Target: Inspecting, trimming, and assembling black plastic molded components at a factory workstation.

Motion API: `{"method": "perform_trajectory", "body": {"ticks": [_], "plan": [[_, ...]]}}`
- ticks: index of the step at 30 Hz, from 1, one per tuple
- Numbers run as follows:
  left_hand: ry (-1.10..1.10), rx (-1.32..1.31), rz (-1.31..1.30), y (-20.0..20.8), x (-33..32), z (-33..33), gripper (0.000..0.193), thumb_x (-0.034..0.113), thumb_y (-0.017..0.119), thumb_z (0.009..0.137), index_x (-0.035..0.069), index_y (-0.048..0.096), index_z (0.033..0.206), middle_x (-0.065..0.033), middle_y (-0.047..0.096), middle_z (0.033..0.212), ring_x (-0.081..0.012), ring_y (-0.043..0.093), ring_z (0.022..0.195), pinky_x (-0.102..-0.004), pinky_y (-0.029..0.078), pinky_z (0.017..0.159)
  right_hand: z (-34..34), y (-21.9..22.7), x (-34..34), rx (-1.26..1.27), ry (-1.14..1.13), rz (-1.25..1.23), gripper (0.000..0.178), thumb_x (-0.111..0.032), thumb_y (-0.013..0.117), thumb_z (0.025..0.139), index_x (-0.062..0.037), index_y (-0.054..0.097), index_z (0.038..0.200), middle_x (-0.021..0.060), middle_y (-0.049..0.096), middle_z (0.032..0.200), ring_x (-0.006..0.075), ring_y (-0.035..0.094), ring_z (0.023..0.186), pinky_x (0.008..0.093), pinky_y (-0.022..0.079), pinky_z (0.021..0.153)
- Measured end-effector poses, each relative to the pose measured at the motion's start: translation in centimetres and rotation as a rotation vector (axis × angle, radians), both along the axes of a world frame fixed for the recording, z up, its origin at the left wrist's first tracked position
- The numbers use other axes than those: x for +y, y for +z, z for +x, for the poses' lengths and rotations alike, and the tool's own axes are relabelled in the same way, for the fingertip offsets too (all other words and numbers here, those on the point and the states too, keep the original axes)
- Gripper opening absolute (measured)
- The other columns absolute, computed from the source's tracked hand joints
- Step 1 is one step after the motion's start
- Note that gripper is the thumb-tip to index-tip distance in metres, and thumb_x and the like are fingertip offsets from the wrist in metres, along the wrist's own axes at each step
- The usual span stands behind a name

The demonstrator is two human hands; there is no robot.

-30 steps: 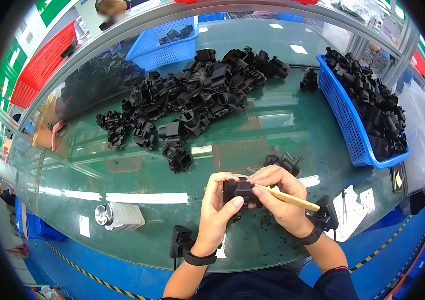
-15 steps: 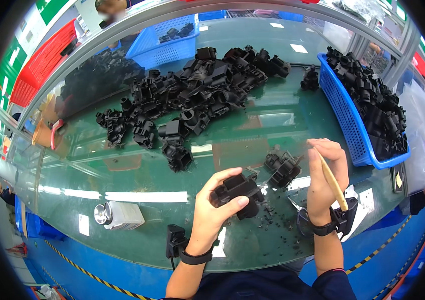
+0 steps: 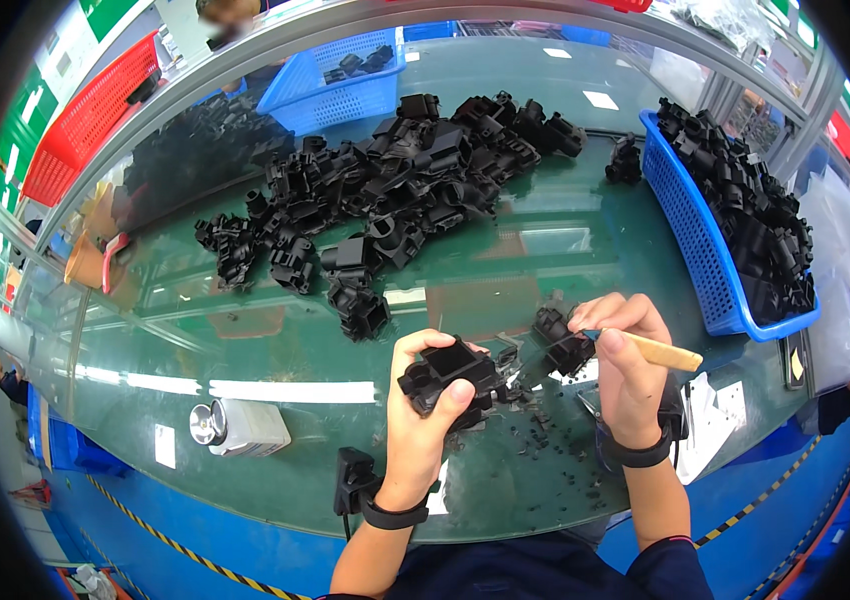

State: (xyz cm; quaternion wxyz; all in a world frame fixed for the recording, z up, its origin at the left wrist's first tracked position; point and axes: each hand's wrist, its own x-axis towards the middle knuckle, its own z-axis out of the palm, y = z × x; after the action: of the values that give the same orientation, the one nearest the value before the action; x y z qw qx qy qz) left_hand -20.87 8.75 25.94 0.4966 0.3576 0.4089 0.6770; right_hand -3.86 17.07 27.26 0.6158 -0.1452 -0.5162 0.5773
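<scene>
My left hand [image 3: 415, 425] is closed around a black molded plastic housing [image 3: 453, 372], its thumb pressed over the near side. In my right hand [image 3: 633, 380] is a slim tool with a tan handle [image 3: 670, 354]; its short dark tip points left, apart from the housing. Just beyond the right fingers, another black plastic housing [image 3: 559, 345] lies on the green table [image 3: 325, 360]. Black trimmings [image 3: 545, 440] are scattered between my wrists. A metal-tipped hand tool [image 3: 588, 403] lies partly hidden beside my right wrist.
A large heap of black housings [image 3: 375, 190] covers the table's far middle. At right stands a blue basket [image 3: 690, 235] full of them; another blue basket [image 3: 330, 95] is at the back. A white bottle with a metal top [image 3: 250, 427] stands at left, and a black device [image 3: 353, 478] by my left wrist.
My left hand has turned the housing and drawn it slightly left. The right hand has moved left and swung the tan-handled tool from steep to nearly level, its tip now showing.
</scene>
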Motion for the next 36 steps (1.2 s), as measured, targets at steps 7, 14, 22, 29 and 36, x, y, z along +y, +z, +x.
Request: {"method": "perform_trajectory", "body": {"ticks": [7, 14, 22, 29, 36], "plan": [[0.018, 0.086, 0.170, 0.2, 0.0, 0.2, 0.049, 0.013, 0.069, 0.077, 0.005, 0.038, 0.113, -0.0148, 0.053, 0.109, -0.0181, 0.055, 0.094, -0.0299, 0.046, 0.083, -0.6, 0.4, -0.7, -0.161, 0.086, 0.030, 0.007, 0.002, 0.058, 0.079, 0.0000, 0.053, 0.083, 0.0189, 0.061, 0.095, 0.0262, 0.059, 0.095, 0.0374, 0.045, 0.087], [-0.028, 0.127, 0.238, -0.1, 0.2, 0.2, 0.048, 0.008, 0.068, 0.076, 0.004, 0.038, 0.113, -0.0173, 0.053, 0.112, -0.0204, 0.053, 0.103, -0.0325, 0.046, 0.088, -1.6, -0.1, -1.4, -0.375, 0.090, 0.288, 0.015, 0.001, 0.067, 0.073, -0.0026, 0.058, 0.084, 0.0136, 0.064, 0.099, 0.0264, 0.060, 0.098, 0.0382, 0.043, 0.088], [-0.050, 0.170, 0.243, -0.2, 0.3, 0.2, 0.049, 0.004, 0.068, 0.074, 0.004, 0.038, 0.112, -0.0183, 0.052, 0.115, -0.0211, 0.052, 0.106, -0.0331, 0.044, 0.091, -1.5, 0.4, -1.2, -0.607, -0.158, 0.674, 0.019, -0.002, 0.071, 0.068, -0.0060, 0.058, 0.080, 0.0083, 0.065, 0.093, 0.0248, 0.061, 0.088, 0.0384, 0.043, 0.081], [-0.088, 0.086, 0.138, 0.4, 0.0, 0.4, 0.050, 0.012, 0.070, 0.072, 0.005, 0.039, 0.112, -0.0181, 0.053, 0.113, -0.0205, 0.054, 0.098, -0.0328, 0.045, 0.087, -1.1, 0.2, -1.3, -0.391, -0.383, 0.315, 0.012, 0.004, 0.063, 0.074, -0.0016, 0.057, 0.083, 0.0121, 0.063, 0.086, 0.0207, 0.059, 0.080, 0.0347, 0.045, 0.078], [-0.114, -0.131, -0.028, 0.0, -0.1, 0.1, 0.054, 0.029, 0.063, 0.074, 0.004, 0.042, 0.118, -0.0144, 0.053, 0.097, -0.0240, 0.058, 0.086, -0.0382, 0.050, 0.074, -0.1, 0.5, -1.5, -0.328, -0.096, 0.221, 0.012, 0.004, 0.058, 0.081, 0.0001, 0.057, 0.092, 0.0079, 0.065, 0.069, 0.0153, 0.058, 0.067, 0.0284, 0.046, 0.069]]}}
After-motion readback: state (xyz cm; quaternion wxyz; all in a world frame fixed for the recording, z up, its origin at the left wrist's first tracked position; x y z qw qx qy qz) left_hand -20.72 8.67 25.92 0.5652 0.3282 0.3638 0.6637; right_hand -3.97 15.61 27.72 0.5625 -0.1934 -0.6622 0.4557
